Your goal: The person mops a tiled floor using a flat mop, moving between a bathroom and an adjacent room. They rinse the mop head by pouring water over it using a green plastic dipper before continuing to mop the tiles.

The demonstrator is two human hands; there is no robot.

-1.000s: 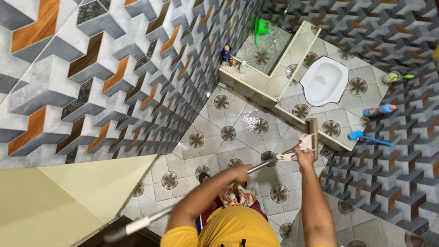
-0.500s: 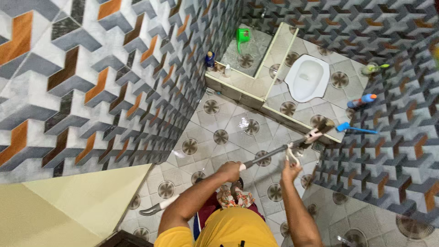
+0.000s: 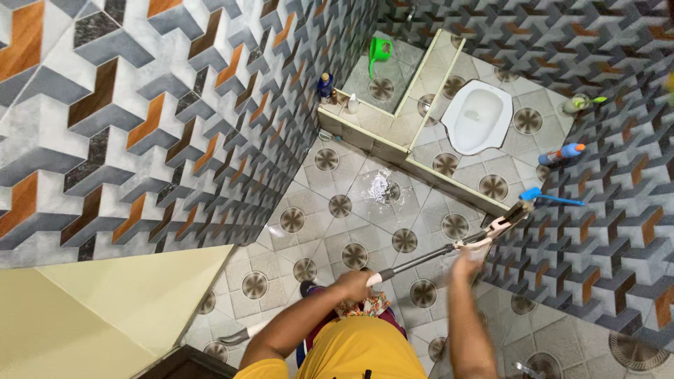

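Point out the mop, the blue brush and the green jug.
mop (image 3: 414, 262): head view, on the metal pole between the two hands.
blue brush (image 3: 531, 194): head view, on its blue head by the step.
green jug (image 3: 380, 49): head view, on its body, in the tiled basin.

Both arms reach forward and down from the yellow-sleeved shoulders at the bottom of the view. The left arm is bent at the elbow and angles up to the right, forearm bare; the left hand (image 3: 354, 281) is closed in a fist, knuckles up, wrapped around a shaft. The right arm runs almost straight up the frame, forearm bare. The right hand (image 3: 469, 262) is blurred, fingers curled upward; whether it is gripping cannot be told.
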